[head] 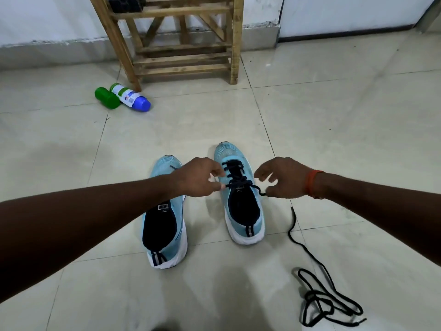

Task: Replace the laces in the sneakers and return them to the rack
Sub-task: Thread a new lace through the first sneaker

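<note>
L hand: from here I see it over the gap btw the two sneakers. Thumb + forefinger pinch one end of the dark lace, other fingers curled in.
R hand: just beside the right sneaker's outer side. Thumb + a finger pinch the other lace end down low, remaining fingers loosely bent above it.
Hands together?: no, apart, one each side of the right sneaker's tongue, w/ the lace running across btw them.
Right sneaker: light blue, dark collar, white sole. Upright on the floor, toe twd the rack. Dark lace criss-crosses up its eyelets.
Left sneaker: same colours, upright, just beside the right one and a bit nearer the camera. The L forearm crosses its front, so I can't tell if it's laced.
Loose lace: black, on the floor R of the sneakers. One end lies straight below the R wrist, the rest is tangled nearer the camera. Apart from both sneakers.
Rack: wooden, slatted, by the wall beyond the sneakers, well apart from them. Dark object on an upper shelf, cut by the frame edge, can't ID.
Bottles: green bottle + white bottle w/ blue cap, both lying on their sides, touching, near the rack's L front leg.
Wristband: orange, on the R wrist.
</note>
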